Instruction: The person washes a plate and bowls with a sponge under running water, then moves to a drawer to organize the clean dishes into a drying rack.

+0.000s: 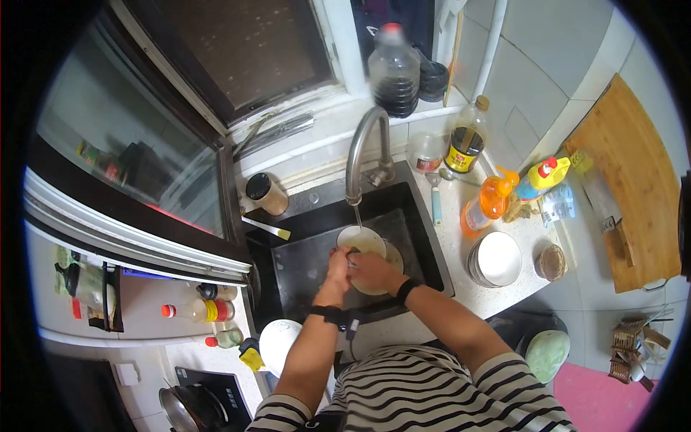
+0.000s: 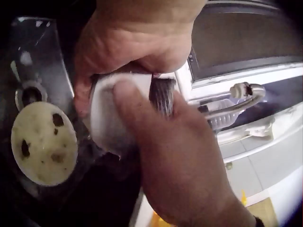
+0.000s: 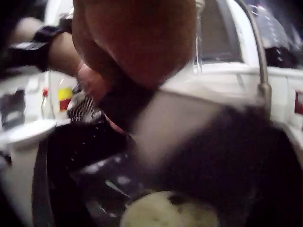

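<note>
Striped shirt cloth lies nearest the head camera, the bare forearms reaching past it over the black sink. Both hands are closed round a white bowl just under the tap, where a thin stream comes down. The left hand grips it with bent fingers; the right hand lays its thumb on the bowl's white surface, its other fingers mostly hidden. Between them shows a grey ribbed thing, perhaps a scrubber; which hand has it I cannot tell. The work looks partway along: this bowl seems to be mid-wash, and a pale dish lower in the sink carries dark bits, so it probably needs cleaning too. Whether the stacked bowls on the right and the white plate on the left are washed, I cannot tell. As for room, the spout leaves little above the bowl, and the sink's right wall is near the right hand. More open space lies to the left, over the sink floor. How much gap separates bowl and dish is unclear.
</note>
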A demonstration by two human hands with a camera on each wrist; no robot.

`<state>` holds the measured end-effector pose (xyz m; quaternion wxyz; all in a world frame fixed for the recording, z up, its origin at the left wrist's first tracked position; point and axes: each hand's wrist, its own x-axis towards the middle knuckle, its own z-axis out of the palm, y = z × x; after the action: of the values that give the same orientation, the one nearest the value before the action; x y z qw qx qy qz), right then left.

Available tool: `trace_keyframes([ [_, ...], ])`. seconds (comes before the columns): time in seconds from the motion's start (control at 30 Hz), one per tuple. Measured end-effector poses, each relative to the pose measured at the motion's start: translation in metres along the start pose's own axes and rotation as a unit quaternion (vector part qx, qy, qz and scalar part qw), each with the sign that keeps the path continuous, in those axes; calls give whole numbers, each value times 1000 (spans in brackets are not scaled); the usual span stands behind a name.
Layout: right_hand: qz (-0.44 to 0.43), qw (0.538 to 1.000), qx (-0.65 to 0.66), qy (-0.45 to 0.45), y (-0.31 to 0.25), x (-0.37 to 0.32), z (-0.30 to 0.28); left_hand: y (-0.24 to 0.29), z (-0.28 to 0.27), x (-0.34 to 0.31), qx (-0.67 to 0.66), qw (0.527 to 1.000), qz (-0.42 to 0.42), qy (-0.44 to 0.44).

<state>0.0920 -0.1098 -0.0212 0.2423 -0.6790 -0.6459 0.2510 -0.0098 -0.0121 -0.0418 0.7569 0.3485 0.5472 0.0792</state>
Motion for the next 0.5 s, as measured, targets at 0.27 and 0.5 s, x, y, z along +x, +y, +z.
trace_keyframes([
  [0.27,-1,996,-66,-60,7,-13,-23,-10,-14,3,-65,998,19,-8],
  [0.5,-159,981,-107,-16,29,-26,0,10,-21,-18,25,999,-34,-21],
])
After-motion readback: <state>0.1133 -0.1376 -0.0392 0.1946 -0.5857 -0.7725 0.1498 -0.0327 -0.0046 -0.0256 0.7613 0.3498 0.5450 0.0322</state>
